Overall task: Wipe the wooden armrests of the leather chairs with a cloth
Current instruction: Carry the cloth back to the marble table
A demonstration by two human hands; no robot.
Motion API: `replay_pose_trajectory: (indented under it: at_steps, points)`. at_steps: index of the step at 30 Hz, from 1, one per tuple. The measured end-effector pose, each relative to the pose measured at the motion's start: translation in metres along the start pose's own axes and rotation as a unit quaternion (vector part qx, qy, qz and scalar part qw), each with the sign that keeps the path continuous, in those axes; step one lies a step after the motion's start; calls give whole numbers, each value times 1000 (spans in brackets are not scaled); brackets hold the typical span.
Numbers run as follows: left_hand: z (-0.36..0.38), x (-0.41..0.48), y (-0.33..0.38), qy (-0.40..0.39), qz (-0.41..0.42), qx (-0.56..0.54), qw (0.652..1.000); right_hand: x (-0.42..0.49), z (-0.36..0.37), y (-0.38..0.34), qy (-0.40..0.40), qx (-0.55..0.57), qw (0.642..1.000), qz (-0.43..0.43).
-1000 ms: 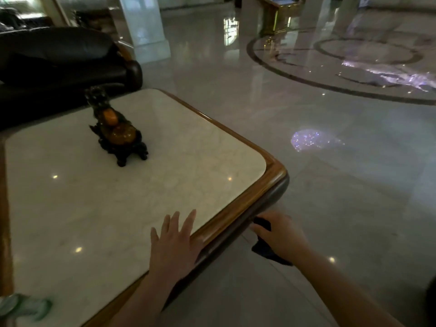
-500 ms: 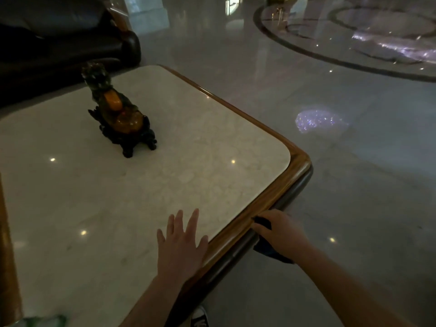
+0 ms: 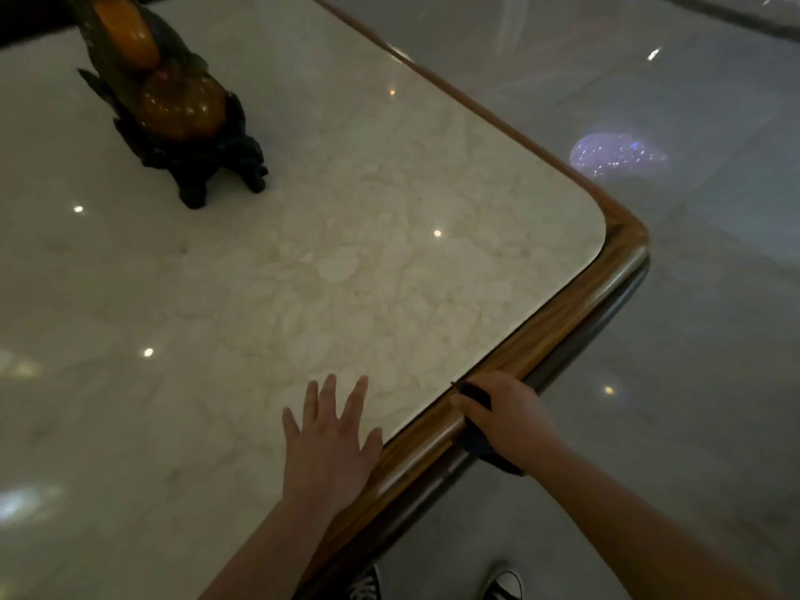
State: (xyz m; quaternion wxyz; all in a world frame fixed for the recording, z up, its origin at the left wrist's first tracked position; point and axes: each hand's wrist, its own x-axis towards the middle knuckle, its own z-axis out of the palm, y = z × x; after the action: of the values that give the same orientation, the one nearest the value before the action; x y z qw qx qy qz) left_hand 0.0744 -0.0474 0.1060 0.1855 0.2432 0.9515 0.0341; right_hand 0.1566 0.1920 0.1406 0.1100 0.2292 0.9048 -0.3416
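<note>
My right hand (image 3: 508, 415) grips a dark cloth (image 3: 478, 446) and presses it against the wooden rim (image 3: 558, 316) of a marble-topped table, near its front right corner. The cloth is mostly hidden under the hand, with a bit hanging below the rim. Flat on the marble, just inside the rim, lies my left hand (image 3: 331, 443) with its fingers spread and nothing in it. No leather chair or armrest is in view.
A dark carved figurine with amber-coloured parts (image 3: 173, 101) stands on the marble top (image 3: 346, 262) at the far left. Glossy stone floor (image 3: 692, 383) surrounds the table to the right. My two shoes (image 3: 437, 584) show below the table edge.
The view has tilted down and closer to the table, so the leather sofa left the frame. My right hand with the cloth has come up onto the wooden rim. My left hand stays flat.
</note>
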Motion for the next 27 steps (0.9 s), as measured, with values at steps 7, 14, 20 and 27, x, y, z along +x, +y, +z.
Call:
replay_pose_trajectory:
  at_steps: [7,14,20,27]
  points:
    - [87,75,-12,12,-18,30,999,86,68,30,53,-23,997,-43]
    - [149,113,-17,27,-37,31,998,151,107,40,94,-57,988,-106]
    - [163,116,-19,88,-24,40,995,168,128,54,78,-151,980,-107]
    - [163,117,-20,89,-23,37,995,171,135,57,40,-196,975,-96]
